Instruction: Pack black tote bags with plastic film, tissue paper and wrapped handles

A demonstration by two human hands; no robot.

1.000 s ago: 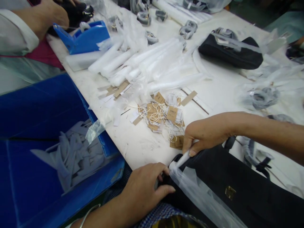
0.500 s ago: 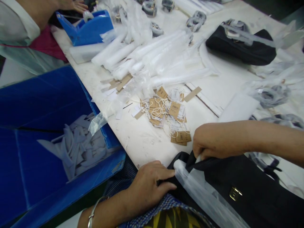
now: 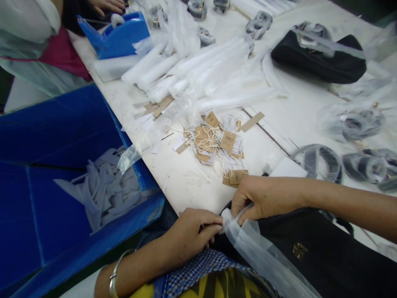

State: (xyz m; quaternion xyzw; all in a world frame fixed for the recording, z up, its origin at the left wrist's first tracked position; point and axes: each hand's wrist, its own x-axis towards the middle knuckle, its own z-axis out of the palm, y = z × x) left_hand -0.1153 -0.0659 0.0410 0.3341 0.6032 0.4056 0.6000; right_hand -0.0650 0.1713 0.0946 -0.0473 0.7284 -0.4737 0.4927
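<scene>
A black bag (image 3: 313,252) with a brass clasp lies across my lap at the table's near edge. A clear plastic sleeve (image 3: 263,256) runs diagonally over it. My left hand (image 3: 189,234) is closed, pinching the end of the sleeve at the bag's corner. My right hand (image 3: 263,196) is closed too, gripping the same plastic end from above, close to the left hand. A pile of brown paper tags with white strings (image 3: 217,145) lies just beyond my right hand.
A blue bin (image 3: 46,165) holding white scraps stands at the left. White rolled sleeves (image 3: 198,70), a blue tape dispenser (image 3: 119,35), another black bag (image 3: 319,58) and bagged straps (image 3: 353,124) cover the white table (image 3: 186,182). Another person's hand (image 3: 107,6) works at the far left.
My right hand has moved left and down from the bag's handle area onto the plastic sleeve's end, meeting my left hand. The view has shifted slightly.
</scene>
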